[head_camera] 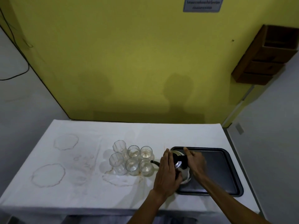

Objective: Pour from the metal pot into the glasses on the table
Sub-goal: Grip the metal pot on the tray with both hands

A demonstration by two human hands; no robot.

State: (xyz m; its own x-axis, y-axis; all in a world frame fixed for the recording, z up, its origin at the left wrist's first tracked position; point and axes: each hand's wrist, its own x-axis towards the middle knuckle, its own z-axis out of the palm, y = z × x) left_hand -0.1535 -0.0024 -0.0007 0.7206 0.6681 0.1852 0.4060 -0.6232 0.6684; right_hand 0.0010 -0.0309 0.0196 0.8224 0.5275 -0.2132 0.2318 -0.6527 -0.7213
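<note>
Nearest the viewer, two bare forearms reach in from the lower right over the bench [68, 178], which is covered in a white cloth marked with ring-shaped stains. The left hand [166, 173] lies against the left side of the metal pot [181, 165], fingers spread along its body, its grip closed around the pot as far as can be seen. The right hand [195, 160] rests on the pot's right side by the dark handle; whether its grip is clamped on the handle or merely laid against it cannot be told. The pot sits on a pale plate or pad at the left end of a dark tray [223, 175], its thin dark spout [154, 162] pointing left toward the glasses [134, 159]. These stand just beside the tray in a tight cluster of six, several appearing to hold some clear liquid, the two on the left looking emptier. Judgement: the step in hand is taking up the pot, pouring not yet begun. The next move calls for a firm lift clear of the tray, then a controlled tilt of the spout over one rim, the closely packed glasses leaving little margin for spills. Beyond the bench rises a yellow wall.
</note>
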